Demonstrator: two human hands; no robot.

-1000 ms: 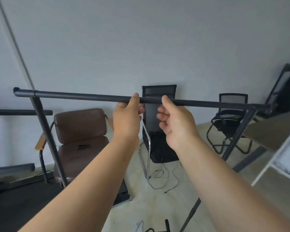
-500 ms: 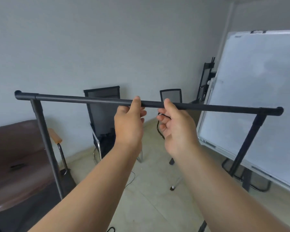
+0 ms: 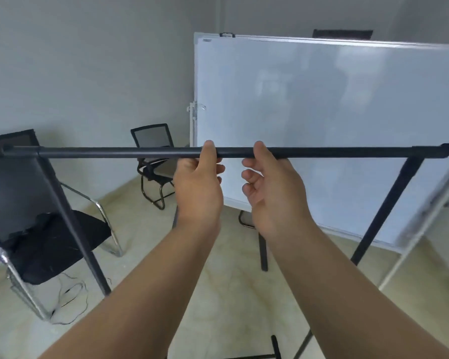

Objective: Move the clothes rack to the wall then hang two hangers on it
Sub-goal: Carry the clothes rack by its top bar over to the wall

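The clothes rack (image 3: 119, 152) is a black metal frame with a long horizontal top bar across the middle of the head view and slanted legs at both ends. My left hand (image 3: 198, 183) grips the top bar just left of its centre, thumb over the bar. My right hand (image 3: 268, 186) holds the bar just right of centre, thumb on top and fingers loosely curled below. No hangers are in view. A grey wall (image 3: 88, 73) stands behind the rack on the left.
A large whiteboard (image 3: 322, 125) on a stand fills the right half, right behind the rack. A black chair with chrome arms (image 3: 49, 237) stands at the left by the rack's leg, with cables on the floor. A mesh chair (image 3: 153, 161) sits in the corner.
The view and the rack have swung to the right: the brown chair has left the view, the whiteboard now fills the right side. Both hands keep their hold on the bar.
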